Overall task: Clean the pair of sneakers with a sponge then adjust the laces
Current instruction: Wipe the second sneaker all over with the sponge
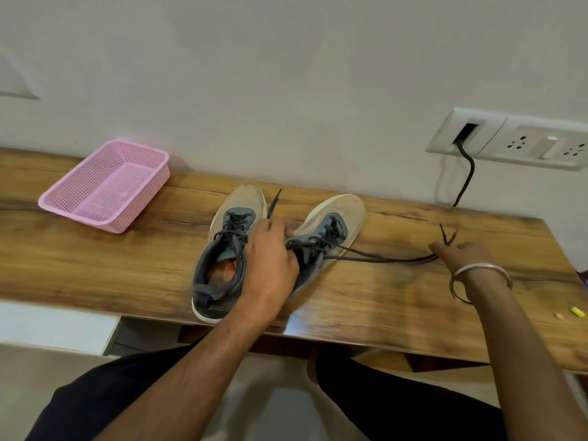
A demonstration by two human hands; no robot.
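pink perforated plastic basket [105,186] sits at far left of the wood-grain tabletop [95,265], near the white wall [286,74]. mid-table, a pair of beige-and-grey sneakers w/ dark laces stand side by side, toes toward the wall: left sneaker [222,249] upright, heel at the table's front edge; right sneaker [327,237] just beside it, angled to the right. person's left hand [270,259] rests over the gap btwn the two, fingers curled onto the right sneaker's tongue and collar, gripping it. two dark lace ends [381,257] run taut from that shoe across the table to the right hand [458,253], which pinches them, tips sticking up past the fingers. silver metal bangle [477,281] circles the right wrist. on the wall above right, a white switch-and-socket plate [515,140] w/ a black cable [467,173] hanging down behind the table. small yellow and orange bits [576,311] lie near the table's right edge.
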